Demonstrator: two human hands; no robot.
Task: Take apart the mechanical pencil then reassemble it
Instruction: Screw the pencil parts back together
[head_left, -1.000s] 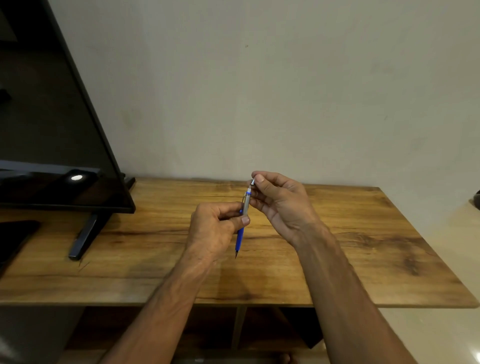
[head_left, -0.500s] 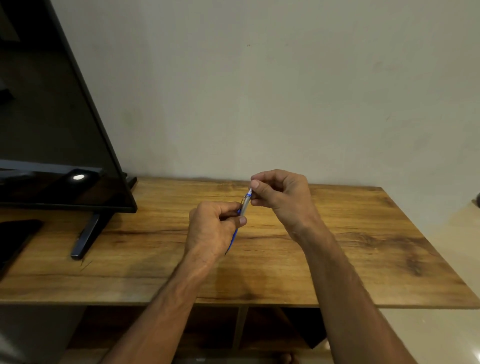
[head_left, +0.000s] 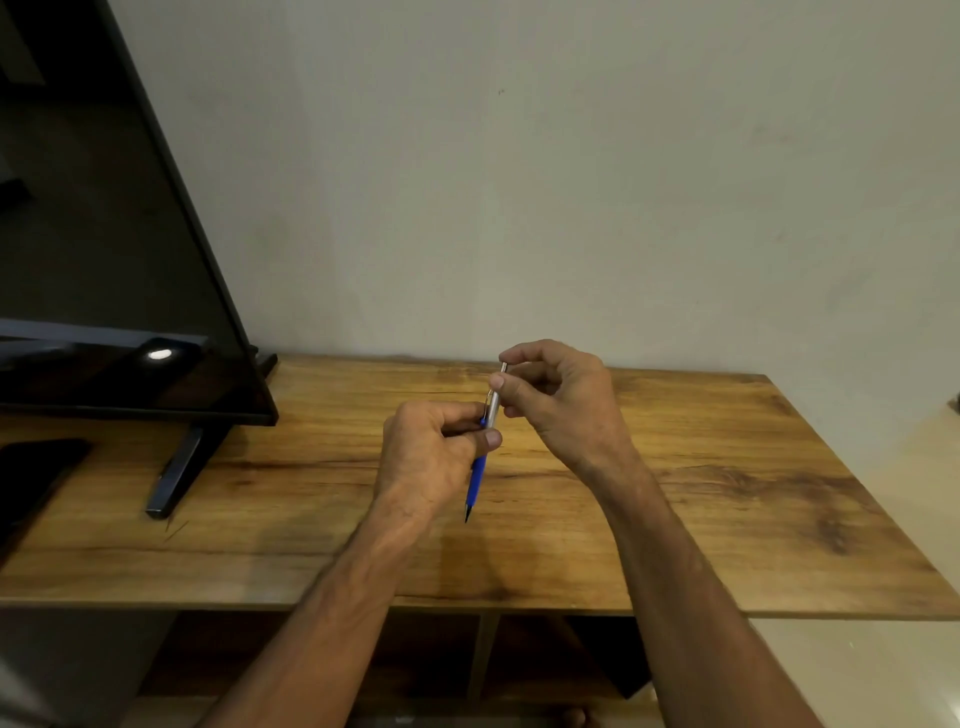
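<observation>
Gripping mechanical pencil (head_left: 478, 470) mid-barrel: left hand (head_left: 431, 460); right hand (head_left: 563, 402) fingers pinching top.

Above the middle of the wooden desk (head_left: 727, 493), the left hand (head_left: 431, 457) grips a mechanical pencil (head_left: 479, 467) round its middle, with the blue barrel and dark tip pointing down toward the near edge. The right hand (head_left: 561, 400) pinches the silver top end between its fingers (head_left: 519, 355). A television (head_left: 104, 260) stands at the far left corner.

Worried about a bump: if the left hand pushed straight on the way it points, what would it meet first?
Probably the right hand, whose fingers pinch the pencil at its silver top just beyond the left hand; depth is uncertain.
</observation>
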